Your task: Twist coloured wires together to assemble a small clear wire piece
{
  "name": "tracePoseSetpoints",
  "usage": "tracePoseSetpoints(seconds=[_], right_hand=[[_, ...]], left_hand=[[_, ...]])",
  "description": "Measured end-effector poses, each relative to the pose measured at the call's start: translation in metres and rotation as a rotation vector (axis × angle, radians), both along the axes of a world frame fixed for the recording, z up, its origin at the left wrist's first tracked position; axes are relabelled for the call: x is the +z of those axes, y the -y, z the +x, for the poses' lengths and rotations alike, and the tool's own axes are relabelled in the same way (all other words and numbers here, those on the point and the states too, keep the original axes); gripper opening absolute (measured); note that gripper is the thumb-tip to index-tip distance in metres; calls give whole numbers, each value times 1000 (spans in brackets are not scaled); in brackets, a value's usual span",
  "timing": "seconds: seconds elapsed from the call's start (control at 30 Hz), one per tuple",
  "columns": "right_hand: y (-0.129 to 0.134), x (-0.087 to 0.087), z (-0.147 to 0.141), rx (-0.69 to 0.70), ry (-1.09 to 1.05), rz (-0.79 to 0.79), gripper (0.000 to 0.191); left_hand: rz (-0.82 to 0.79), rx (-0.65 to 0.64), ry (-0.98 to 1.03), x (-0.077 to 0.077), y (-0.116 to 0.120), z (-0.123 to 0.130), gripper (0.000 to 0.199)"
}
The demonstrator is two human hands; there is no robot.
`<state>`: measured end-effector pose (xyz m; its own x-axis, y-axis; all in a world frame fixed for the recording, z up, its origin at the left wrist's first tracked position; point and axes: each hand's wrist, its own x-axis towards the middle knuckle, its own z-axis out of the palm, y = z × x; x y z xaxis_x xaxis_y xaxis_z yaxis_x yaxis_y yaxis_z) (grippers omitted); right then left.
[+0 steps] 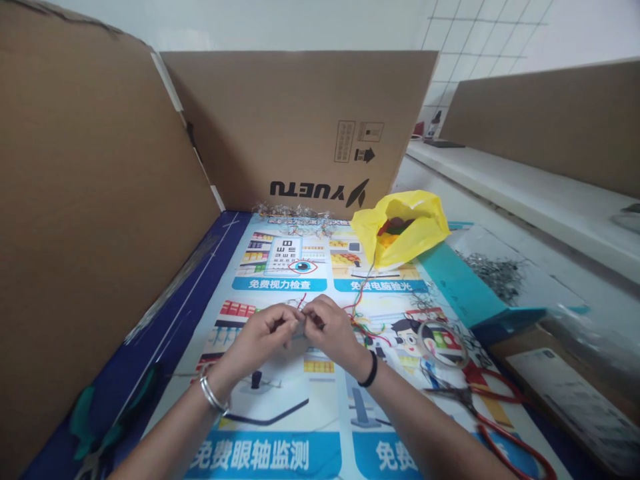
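Note:
In the middle of the head view, my left hand (273, 331) and my right hand (331, 328) meet with their fingertips pinched close together. A thin red thread (302, 301) pokes up between them; anything else held in the fingers is too small to make out. Just right of my right hand lies a loose tangle of red, green and yellow threads (367, 328). One strand runs from there up to an open yellow bag (400, 227) with coloured material inside. Both hands are just above a printed poster sheet (280, 400).
Red-handled scissors (493, 400) and a clear tape roll (443, 343) lie at right. Green-handled pliers (107, 427) are at lower left. Small wire bundles (295, 212) line the back. Beside a teal box flap (460, 287) lies a dark wire pile (493, 273). Cardboard walls (280, 120) stand behind and left.

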<state>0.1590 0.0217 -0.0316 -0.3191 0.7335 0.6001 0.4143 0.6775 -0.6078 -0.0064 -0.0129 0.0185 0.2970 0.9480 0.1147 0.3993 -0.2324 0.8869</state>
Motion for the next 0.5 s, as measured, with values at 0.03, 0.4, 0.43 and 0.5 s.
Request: tracePoseSetpoints(seconds=[0.03,0.4,0.43,0.5], right_hand=[[0,0,0,3,-2,-6,17],[4,0,-4,38,-40,-13,13],[4,0,-4,36,-41,-6,13],[5,0,-4,31,-38,9,12]], left_hand=[[-46,12,28,-2,-1,0,23],[-71,145,-41,-3,-4,4,12],[-65,146,-42,-3,-4,4,12],[-47,158,-45,-5,-4,3,11]])
